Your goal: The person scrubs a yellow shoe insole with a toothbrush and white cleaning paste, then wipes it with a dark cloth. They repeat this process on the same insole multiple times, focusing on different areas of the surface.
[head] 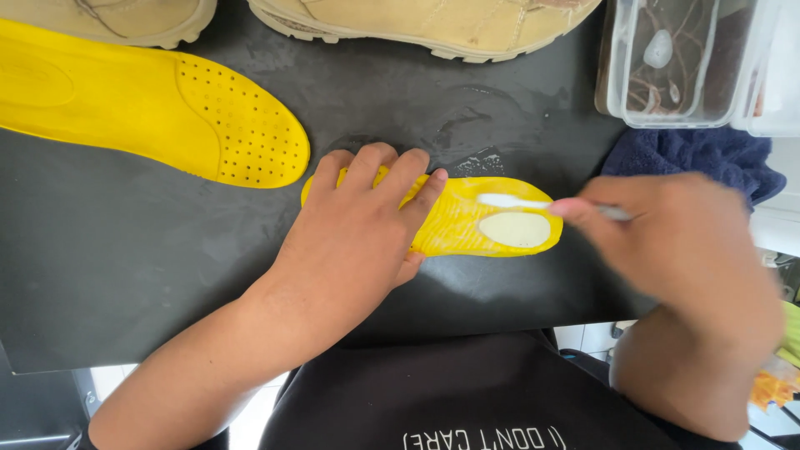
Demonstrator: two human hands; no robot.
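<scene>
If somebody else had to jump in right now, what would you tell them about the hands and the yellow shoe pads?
Left hand: pressed flat on the toe half of the yellow foam insole lying underside-up on the black table, pinning it.
Right hand: pinching a small white-headed brush, its head on the heel end beside the pale oval patch.
Second yellow perforated insole lies apart, upper left; tan suede boots along the far edge; clear plastic tub and dark blue cloth to the right.
Done: wet smears show on the table.
Left: cannot tell how much brushing remains.
</scene>
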